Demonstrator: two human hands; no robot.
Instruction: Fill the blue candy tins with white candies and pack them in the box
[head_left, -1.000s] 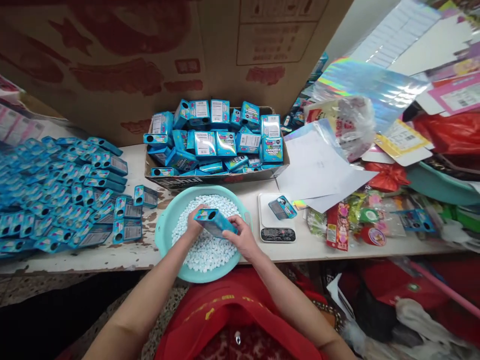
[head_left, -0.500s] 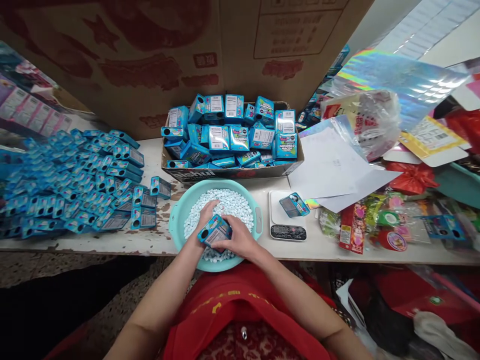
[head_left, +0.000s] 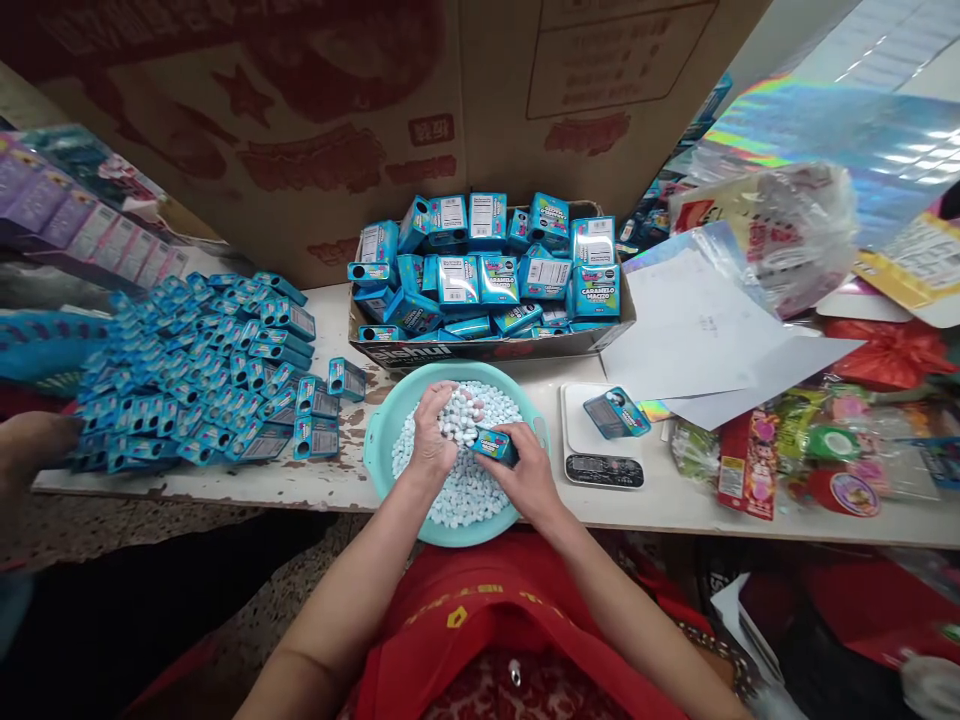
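Note:
My left hand [head_left: 433,442] is cupped around a handful of small white candies [head_left: 460,414], above a turquoise basin [head_left: 377,462]. Loose candies [head_left: 469,508] of the same kind lie in the basin. A small blue candy box [head_left: 495,446] is gripped by my right hand [head_left: 534,482], tilted with one end close against the handful. Whether that end is open, I cannot tell. Right of the basin, another blue box [head_left: 616,412] rests on a small white scale [head_left: 577,440].
Behind the basin, a cardboard tray [head_left: 480,350] holds several blue boxes, backed by a large carton [head_left: 495,120]. A pile of flat blue boxes [head_left: 202,380] lies at left, near another person's hand [head_left: 34,450]. Papers [head_left: 697,330] and bagged sweets [head_left: 825,440] are at right.
My left hand has come away from the box and now holds candies. The box has shifted right in my right hand. Another person's hand shows at the left edge.

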